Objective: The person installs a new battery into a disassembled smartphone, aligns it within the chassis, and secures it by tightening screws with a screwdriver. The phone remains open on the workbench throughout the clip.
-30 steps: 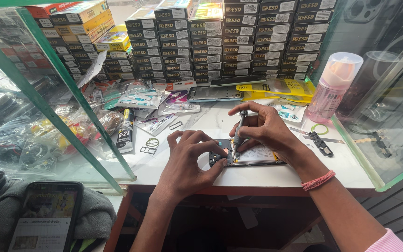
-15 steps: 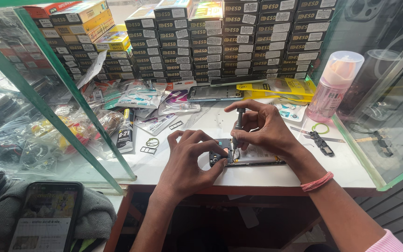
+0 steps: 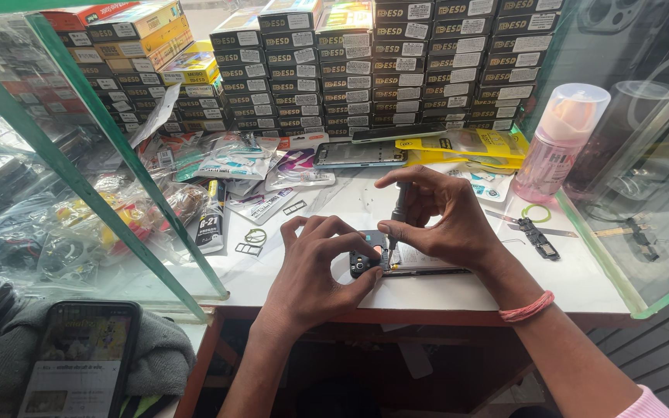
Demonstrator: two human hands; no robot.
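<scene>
The left hand (image 3: 315, 267) lay cupped over the near end of an opened phone (image 3: 396, 263) at the centre of the frame, fingers curled down on its dark camera corner — clenched enough, it seemed, to pin the phone flat to the white counter (image 3: 458, 290) so it would not slide. The right hand (image 3: 447, 220) pinched a thin screwdriver (image 3: 398, 213) between thumb and fingertips, held nearly upright with the tip down on the phone just beside the left fingers; the upright hold looked suited to turning a tiny screw. A pink band sat on the right wrist. Small parts lay within reach — a little black piece (image 3: 540, 238) with a strip and a green ring (image 3: 537, 213) to the right of centre, metal frames (image 3: 251, 241) and a glue tube (image 3: 212, 220) to the left. A pink bottle (image 3: 559, 143) stood at upper right beside the glass wall. Another phone (image 3: 359, 153) rested face up above the hands, and stacked dark boxes (image 3: 396, 70) filled the top of the frame. At lower left a lit phone (image 3: 79, 360) lay on grey cloth outside the glass case.
</scene>
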